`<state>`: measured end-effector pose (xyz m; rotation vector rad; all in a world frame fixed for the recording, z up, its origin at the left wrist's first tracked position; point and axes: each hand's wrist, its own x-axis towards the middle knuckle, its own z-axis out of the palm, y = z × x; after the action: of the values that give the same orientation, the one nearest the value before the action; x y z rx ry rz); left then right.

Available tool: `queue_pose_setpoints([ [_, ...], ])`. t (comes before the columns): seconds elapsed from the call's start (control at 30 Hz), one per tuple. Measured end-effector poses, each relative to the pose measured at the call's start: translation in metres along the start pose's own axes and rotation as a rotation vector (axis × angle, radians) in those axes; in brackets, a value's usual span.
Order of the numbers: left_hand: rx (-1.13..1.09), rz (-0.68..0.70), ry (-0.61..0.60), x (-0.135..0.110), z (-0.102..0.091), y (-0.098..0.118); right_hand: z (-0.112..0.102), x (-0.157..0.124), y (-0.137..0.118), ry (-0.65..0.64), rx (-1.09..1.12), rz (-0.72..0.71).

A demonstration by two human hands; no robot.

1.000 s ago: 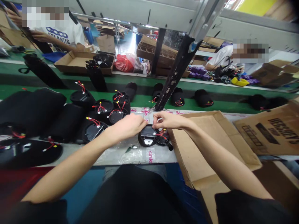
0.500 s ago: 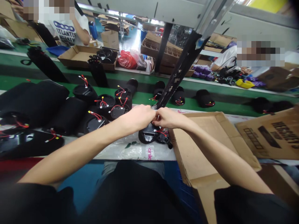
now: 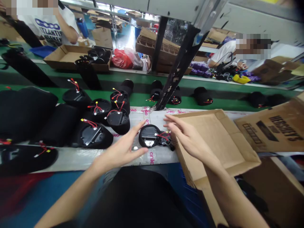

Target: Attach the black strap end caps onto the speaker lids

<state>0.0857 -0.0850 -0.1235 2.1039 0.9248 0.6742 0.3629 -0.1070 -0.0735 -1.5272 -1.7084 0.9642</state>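
A black round unit (image 3: 148, 130) with an oval end face and a white patch stands on the plastic-covered bench in front of me. Beside it, touching or nearly so, is a smaller dark round part (image 3: 164, 141) with red wires (image 3: 162, 135) across it. My left hand (image 3: 125, 147) is at the unit's left, fingers spread and thumb near its lower edge, holding nothing. On the other side my right hand (image 3: 186, 136) hovers by the cardboard tray's left edge, its fingers stretched out and nothing in them.
Several black cylinders with red wires, such as this one (image 3: 95, 134), crowd the bench at left. A shallow cardboard tray (image 3: 219, 148) lies at right, by a printed carton (image 3: 273, 126). A black post (image 3: 177, 68) rises ahead. More cylinders lie on the green belt (image 3: 140, 101); two people are beyond.
My hands were together above the black unit, fingers pinched. They have come apart to its left and right, and the fingers have opened. The view has shifted slightly.
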Motion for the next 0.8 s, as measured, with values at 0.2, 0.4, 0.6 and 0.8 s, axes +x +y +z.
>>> queue_pose_setpoints([
  [0.2,-0.228,0.085,0.121,0.002,0.054,-0.060,0.082,-0.057,0.067,0.210,0.494,-0.034],
  [0.4,-0.278,0.161,0.400,0.016,0.096,-0.063,0.164,-0.025,0.086,0.390,0.531,-0.042],
  [0.6,-0.281,0.071,0.675,0.018,0.127,-0.046,0.192,-0.019,0.066,0.679,0.530,0.070],
  [0.8,-0.267,0.049,0.693,0.017,0.127,-0.050,0.187,-0.019,0.055,0.635,0.431,0.103],
])
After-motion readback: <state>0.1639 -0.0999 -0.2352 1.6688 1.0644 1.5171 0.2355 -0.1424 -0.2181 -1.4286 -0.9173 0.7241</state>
